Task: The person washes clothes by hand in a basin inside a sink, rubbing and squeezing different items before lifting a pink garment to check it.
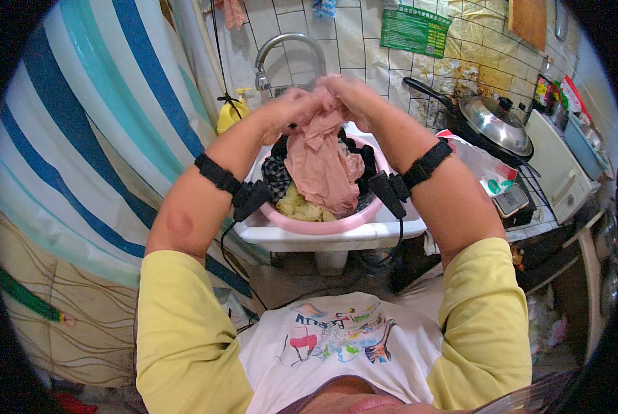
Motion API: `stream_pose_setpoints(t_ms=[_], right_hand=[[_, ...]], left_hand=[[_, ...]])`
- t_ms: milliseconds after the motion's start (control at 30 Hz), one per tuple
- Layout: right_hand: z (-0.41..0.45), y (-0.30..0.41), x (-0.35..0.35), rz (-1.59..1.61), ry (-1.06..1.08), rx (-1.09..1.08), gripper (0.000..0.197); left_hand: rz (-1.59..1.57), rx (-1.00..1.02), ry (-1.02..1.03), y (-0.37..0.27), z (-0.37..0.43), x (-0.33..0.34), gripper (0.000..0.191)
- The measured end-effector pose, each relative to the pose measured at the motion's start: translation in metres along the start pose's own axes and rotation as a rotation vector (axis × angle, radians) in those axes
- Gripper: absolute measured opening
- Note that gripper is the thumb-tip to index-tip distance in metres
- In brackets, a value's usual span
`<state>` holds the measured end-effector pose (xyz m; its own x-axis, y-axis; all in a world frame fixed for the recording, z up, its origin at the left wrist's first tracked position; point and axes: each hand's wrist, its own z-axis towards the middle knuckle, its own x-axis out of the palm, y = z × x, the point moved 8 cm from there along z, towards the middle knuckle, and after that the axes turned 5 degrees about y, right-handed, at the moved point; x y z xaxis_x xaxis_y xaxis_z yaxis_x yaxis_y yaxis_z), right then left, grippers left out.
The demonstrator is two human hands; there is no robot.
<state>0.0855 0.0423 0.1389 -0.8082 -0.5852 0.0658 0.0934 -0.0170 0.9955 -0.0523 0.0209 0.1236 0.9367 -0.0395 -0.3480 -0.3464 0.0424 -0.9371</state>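
Note:
Both my left hand [296,108] and my right hand [348,95] grip the upper end of a pink cloth garment [322,160], close together and blurred. Its lower part hangs and spreads over a heap of clothes in a pink plastic basin [319,227]. Around it in the basin lie a black-and-white checked cloth [276,173], a pale yellow cloth [301,205] and dark cloth [366,160]. The basin sits in a white sink [412,223]. How the fingers close on the fabric is partly hidden by blur.
A chrome faucet [291,37] arches behind my hands, near a yellow pump bottle [233,114]. A striped curtain [107,119] hangs at left. To the right stand a lidded wok [495,127], a plastic bag [477,160] and a small digital device [512,201].

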Motion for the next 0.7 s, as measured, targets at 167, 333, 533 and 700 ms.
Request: stream_pose_setpoints(t_ms=[167,333,533,700], right_hand=[[0.012,-0.009,-0.001,-0.081,0.113,-0.048,0.028],[0.006,-0.026,-0.032,-0.563,-0.014,0.062,0.062],[0.019,-0.051,0.0,-0.235,0.165,-0.112,0.046],[0.012,0.002,-0.018,-0.436,-0.069,-0.202,0.03]], left_hand=[[-0.293,0.242,0.231,-0.002,-0.006,0.016,0.036],[-0.733,0.141,0.16,0.0,0.005,-0.035,0.044],[-0.764,0.368,0.327,-0.065,-0.002,-0.052,0.016],[-0.746,0.382,0.181,-0.09,-0.002,-0.073,0.007]])
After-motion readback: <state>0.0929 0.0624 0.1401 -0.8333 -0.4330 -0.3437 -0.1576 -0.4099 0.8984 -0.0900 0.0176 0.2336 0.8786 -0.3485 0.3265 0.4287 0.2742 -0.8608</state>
